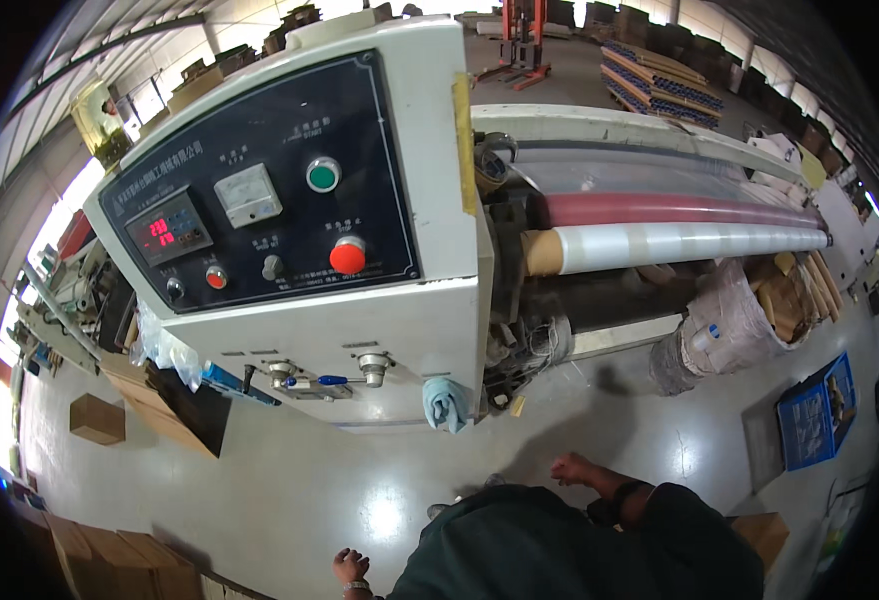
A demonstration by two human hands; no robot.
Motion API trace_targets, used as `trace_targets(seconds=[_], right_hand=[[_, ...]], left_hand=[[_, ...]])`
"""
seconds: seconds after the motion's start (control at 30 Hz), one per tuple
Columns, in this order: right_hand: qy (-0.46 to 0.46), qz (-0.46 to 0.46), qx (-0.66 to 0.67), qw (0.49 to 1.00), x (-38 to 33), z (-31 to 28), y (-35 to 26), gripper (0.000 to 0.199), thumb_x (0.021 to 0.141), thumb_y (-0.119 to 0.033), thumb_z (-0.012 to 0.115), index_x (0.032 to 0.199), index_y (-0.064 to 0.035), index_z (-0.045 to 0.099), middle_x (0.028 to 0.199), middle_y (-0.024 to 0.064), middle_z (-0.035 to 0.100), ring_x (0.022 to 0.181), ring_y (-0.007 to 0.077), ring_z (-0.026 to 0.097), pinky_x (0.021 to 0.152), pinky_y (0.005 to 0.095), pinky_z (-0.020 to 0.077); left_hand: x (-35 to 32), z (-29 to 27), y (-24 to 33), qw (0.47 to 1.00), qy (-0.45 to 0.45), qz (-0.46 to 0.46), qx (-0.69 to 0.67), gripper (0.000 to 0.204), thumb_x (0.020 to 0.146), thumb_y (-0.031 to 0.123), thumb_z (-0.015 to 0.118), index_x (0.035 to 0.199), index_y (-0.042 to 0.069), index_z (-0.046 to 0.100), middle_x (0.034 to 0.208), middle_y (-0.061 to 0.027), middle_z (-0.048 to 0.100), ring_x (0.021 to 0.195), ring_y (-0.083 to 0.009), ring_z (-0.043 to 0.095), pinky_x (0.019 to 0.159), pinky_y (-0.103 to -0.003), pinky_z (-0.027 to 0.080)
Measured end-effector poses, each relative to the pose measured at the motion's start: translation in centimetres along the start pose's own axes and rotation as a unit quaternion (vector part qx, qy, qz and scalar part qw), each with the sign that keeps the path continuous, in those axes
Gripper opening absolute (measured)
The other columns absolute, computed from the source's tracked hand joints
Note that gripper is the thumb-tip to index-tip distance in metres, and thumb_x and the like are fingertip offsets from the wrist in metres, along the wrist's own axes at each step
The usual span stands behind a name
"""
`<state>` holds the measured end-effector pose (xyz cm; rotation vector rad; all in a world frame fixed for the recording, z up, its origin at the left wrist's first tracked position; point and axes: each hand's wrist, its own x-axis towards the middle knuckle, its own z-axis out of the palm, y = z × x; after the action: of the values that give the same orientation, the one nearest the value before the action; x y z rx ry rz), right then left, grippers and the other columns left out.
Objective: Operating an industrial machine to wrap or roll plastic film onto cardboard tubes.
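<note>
My left hand point(350, 566) hangs low at the bottom edge, left of my dark-clothed body, with a band at its wrist. Its fingers are loosely curled and a little apart, and I see nothing in them. Held out over the floor, my right hand point(571, 468) is closed in a fist with no object showing. Neither hand touches the white machine cabinet point(399, 345) in front of me. Its dark control panel point(289, 150) carries a green button point(323, 176), a red stop button point(347, 255), a gauge point(248, 194) and a lit red display point(163, 233).
A light blue cloth point(445, 404) hangs from the cabinet's lower front. To the right lie a white roll point(689, 242) and a red roller point(659, 209). A wrapped bundle point(719, 325) and a blue crate point(809, 425) stand on the floor. Cardboard boxes point(97, 419) are at left.
</note>
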<state>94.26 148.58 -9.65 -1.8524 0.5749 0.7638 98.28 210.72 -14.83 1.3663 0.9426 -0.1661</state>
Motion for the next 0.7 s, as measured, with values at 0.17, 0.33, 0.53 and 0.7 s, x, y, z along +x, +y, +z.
trace_targets(seconds=[0.17, 0.33, 0.53, 0.7], right_hand=[[0.032, -0.003, 0.045, 0.998, 0.3, 1.4, 2.8, 0.019, 0.077, -0.026, 0.065, 0.082, -0.008, 0.067, 0.07, 0.009, 0.066, 0.062, 0.0211, 0.066, 0.062, 0.0366, 0.0531], [0.075, -0.379, -0.265, 0.883, 3.1, 3.2, 8.4, 0.013, 0.074, -0.026, 0.065, 0.078, -0.0134, 0.068, 0.07, 0.0086, 0.065, 0.067, 0.0274, 0.065, 0.067, 0.0409, 0.0527], [0.051, -0.222, -0.101, 0.968, 1.6, 3.5, 11.4, 0.018, 0.075, -0.024, 0.069, 0.089, -0.0124, 0.067, 0.073, 0.0069, 0.064, 0.067, 0.0197, 0.063, 0.066, 0.0362, 0.0515], [0.027, -0.045, -0.056, 0.997, 0.6, 1.3, 5.2, 0.022, 0.08, -0.02, 0.066, 0.1, -0.0093, 0.065, 0.077, 0.0074, 0.067, 0.068, 0.0146, 0.063, 0.066, 0.0324, 0.0513]], left_hand=[[-2.3, 3.4, -0.1, 0.998, -0.041, 0.02, 0.032, 0.026, 0.08, -0.003, 0.056, 0.105, -0.003, 0.052, 0.073, -0.017, 0.061, 0.049, -0.0266, 0.06, 0.041, -0.037, 0.051], [-3.8, 5.1, 2.8, 0.99, -0.036, 0.06, 0.119, 0.028, 0.077, -0.003, 0.056, 0.105, -0.003, 0.053, 0.073, -0.0148, 0.061, 0.049, -0.0252, 0.062, 0.04, -0.032, 0.049], [-4.2, 6.5, 7.4, 0.972, 0.023, 0.2, 0.119, 0.023, 0.082, 0.003, 0.055, 0.105, -0.002, 0.053, 0.078, -0.0107, 0.059, 0.049, -0.0182, 0.058, 0.044, -0.029, 0.049], [-7.5, 11.7, 19.0, 0.928, 0.062, 0.352, 0.102, 0.035, 0.087, 0.01, 0.059, 0.12, -0.003, 0.053, 0.102, -0.013, 0.061, 0.07, -0.0161, 0.061, 0.057, -0.028, 0.052]])
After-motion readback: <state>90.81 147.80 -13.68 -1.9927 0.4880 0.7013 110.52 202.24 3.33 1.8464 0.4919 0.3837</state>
